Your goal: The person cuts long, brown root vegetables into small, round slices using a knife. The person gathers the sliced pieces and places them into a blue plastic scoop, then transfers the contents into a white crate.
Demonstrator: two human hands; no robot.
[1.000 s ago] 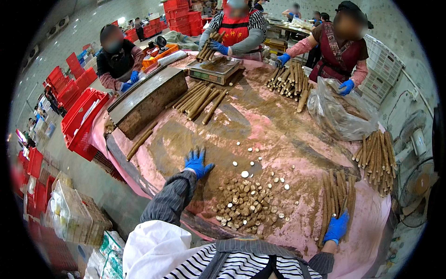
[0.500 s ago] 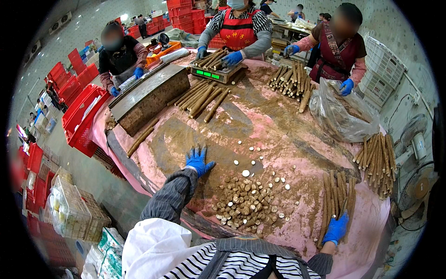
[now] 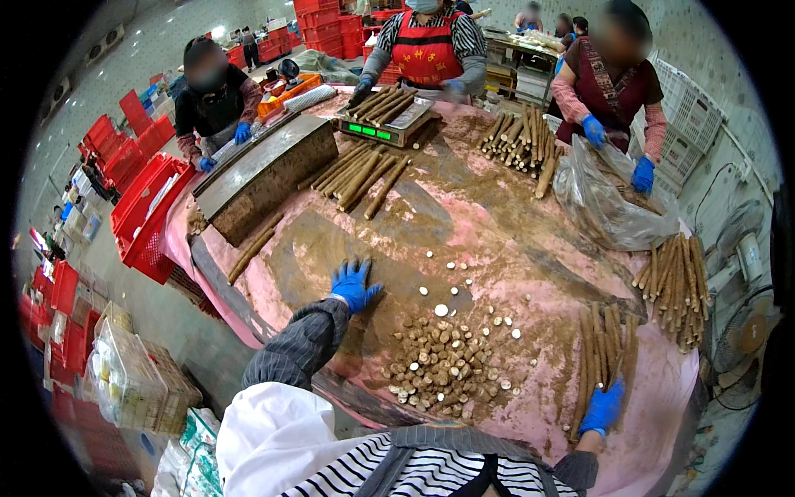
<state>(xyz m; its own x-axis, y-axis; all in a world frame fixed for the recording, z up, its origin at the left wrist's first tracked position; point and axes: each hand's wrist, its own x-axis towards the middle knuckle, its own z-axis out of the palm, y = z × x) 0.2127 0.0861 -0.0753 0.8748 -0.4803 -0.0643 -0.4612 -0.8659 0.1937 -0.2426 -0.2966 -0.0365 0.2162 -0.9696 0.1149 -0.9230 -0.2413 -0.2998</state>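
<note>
My left hand (image 3: 353, 287), in a blue glove, lies flat on the soil-covered table (image 3: 397, 248), fingers spread and holding nothing. To its lower right is a heap of cut yam ends (image 3: 443, 360), brown-skinned, some showing white faces. A few white slices (image 3: 441, 310) lie loose beyond the heap. My right hand (image 3: 602, 407), also gloved in blue, is closed around the near ends of long brown yam roots (image 3: 603, 348) at the table's right side. Its palm side is hidden.
More yam roots (image 3: 675, 290) lie at the right edge, beside fans (image 3: 745, 323). Across the table stand a scale (image 3: 389, 124) bearing roots, a metal trough (image 3: 269, 174) and a plastic bag (image 3: 609, 199). Three co-workers face me. A red crate (image 3: 149, 215) stands left.
My hands stay in place. The co-worker at the scale has drawn a hand back from the roots. The co-worker at far right has brought both hands to the plastic bag.
</note>
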